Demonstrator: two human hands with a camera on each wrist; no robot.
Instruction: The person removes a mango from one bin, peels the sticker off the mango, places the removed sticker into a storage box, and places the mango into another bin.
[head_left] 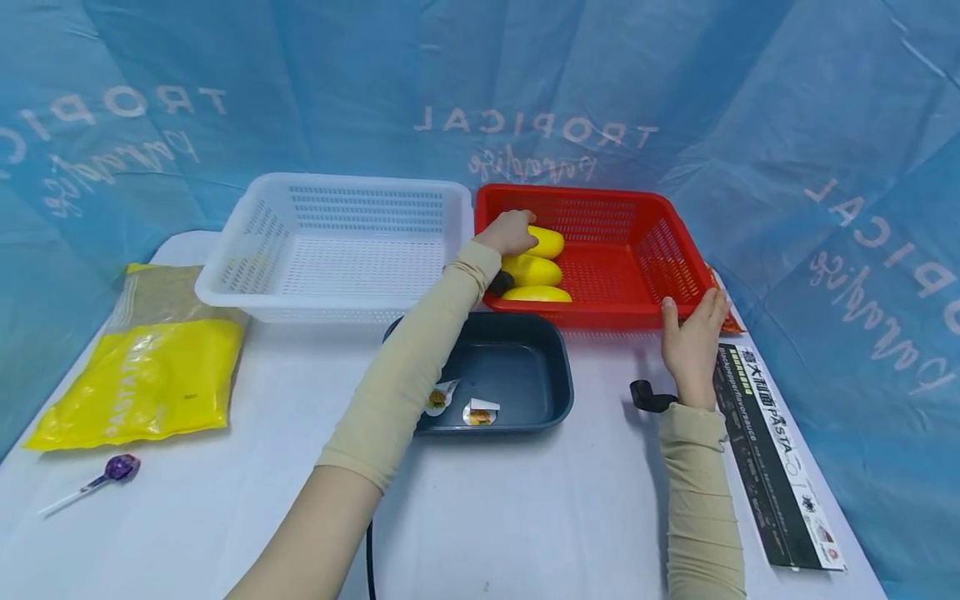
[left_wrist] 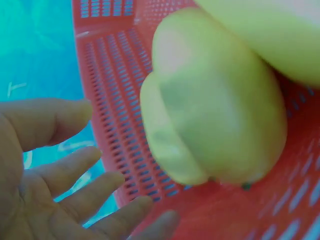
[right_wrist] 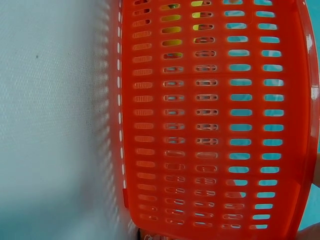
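My left hand [head_left: 510, 232] reaches over the left side of a red plastic basket [head_left: 600, 317], beside several smooth yellow oblong fruits [head_left: 536, 271]. Seen from the left wrist, the fingers of that hand [left_wrist: 55, 195] are spread and apart, with the yellow fruits [left_wrist: 220, 100] lying a little beyond them in the basket. Nothing is held there. At the basket's front right corner, my right hand [head_left: 692, 350] touches the rim with its fingers extended and its thumb up. The right wrist view mostly shows the slotted red wall [right_wrist: 205, 120], with only bits of the fingers at the edge.
A white basket [head_left: 360, 304] stands left of the red one. In front sits a dark tray [head_left: 517, 375] with small burger-picture pieces [head_left: 480, 412]. A yellow pasta bag [head_left: 172, 375] and a lollipop [head_left: 120, 468] lie left; a black-and-white pasta packet [head_left: 772, 458] lies right.
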